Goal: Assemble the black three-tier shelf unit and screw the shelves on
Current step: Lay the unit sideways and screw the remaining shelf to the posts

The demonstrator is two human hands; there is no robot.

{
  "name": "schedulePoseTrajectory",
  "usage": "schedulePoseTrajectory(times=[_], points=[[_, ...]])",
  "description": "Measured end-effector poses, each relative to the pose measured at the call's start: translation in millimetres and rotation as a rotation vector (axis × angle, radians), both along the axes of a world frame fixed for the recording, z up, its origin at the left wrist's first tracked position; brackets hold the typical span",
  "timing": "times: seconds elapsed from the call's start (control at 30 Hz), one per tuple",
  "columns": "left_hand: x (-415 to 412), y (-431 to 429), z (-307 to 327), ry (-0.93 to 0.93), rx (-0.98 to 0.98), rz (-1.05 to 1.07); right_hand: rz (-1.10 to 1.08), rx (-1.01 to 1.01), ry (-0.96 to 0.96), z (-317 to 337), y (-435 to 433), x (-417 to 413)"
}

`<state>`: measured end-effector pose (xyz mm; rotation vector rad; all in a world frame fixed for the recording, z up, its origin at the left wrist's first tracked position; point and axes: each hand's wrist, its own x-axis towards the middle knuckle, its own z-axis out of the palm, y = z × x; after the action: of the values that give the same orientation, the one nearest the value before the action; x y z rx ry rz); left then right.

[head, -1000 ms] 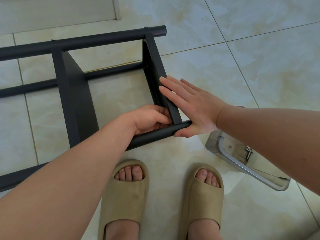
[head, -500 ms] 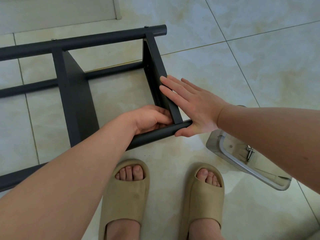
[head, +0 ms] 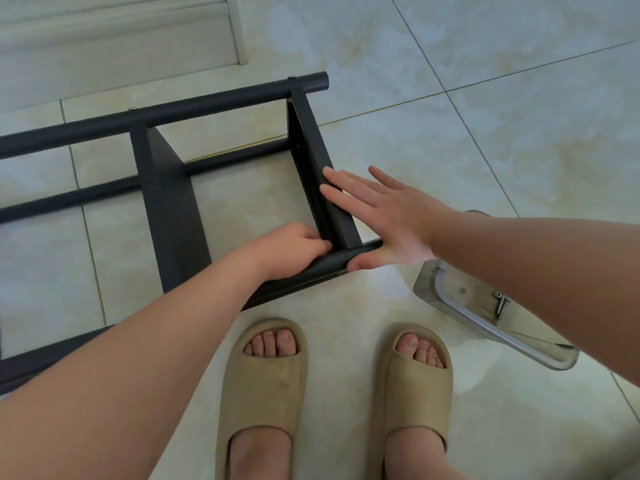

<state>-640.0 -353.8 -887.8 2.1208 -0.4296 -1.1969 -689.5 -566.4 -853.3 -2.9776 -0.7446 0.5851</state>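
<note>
The black shelf unit (head: 173,216) lies on its side on the tiled floor, its tubes running left to right. My right hand (head: 391,220) presses flat, fingers straight, against the outer face of the end shelf (head: 311,140). Its thumb lies along the tip of the near tube (head: 329,263). My left hand (head: 294,244) is tucked into the inner corner where that shelf meets the near tube. Its fingers are curled, and whatever they hold is hidden.
A clear plastic tray (head: 460,317) with a few screws (head: 500,303) lies on the floor to the right, partly under my right forearm. My feet in tan slippers (head: 266,386) stand just in front of the unit. A door frame (head: 235,29) is at the far left.
My head has tilted up a little, so everything sits lower in view. Both hands keep their places at the shelf corner.
</note>
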Motion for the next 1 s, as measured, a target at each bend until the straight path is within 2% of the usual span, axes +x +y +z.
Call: schedulePoseTrajectory(times=[0.13,0.2,0.3,0.53,0.7,1.0], points=[[-7,39,29,0.163,0.213,-0.041,-0.202,0.016,0.131,16,8,-21],[-13,49,47,0.107,0.312,-0.105,-0.248,-0.010,0.190,30,16,-26],[-25,56,73,-0.091,0.392,-0.259,-0.234,-0.101,0.239,63,28,-23],[-19,58,157,-0.386,0.315,-0.178,-0.287,-0.014,0.158,133,63,-48],[-14,50,209,-0.511,0.299,-0.181,-0.374,0.008,0.073,175,65,-66],[-31,34,226,-0.619,0.318,-0.123,-0.526,0.018,-0.014,185,72,-79]])
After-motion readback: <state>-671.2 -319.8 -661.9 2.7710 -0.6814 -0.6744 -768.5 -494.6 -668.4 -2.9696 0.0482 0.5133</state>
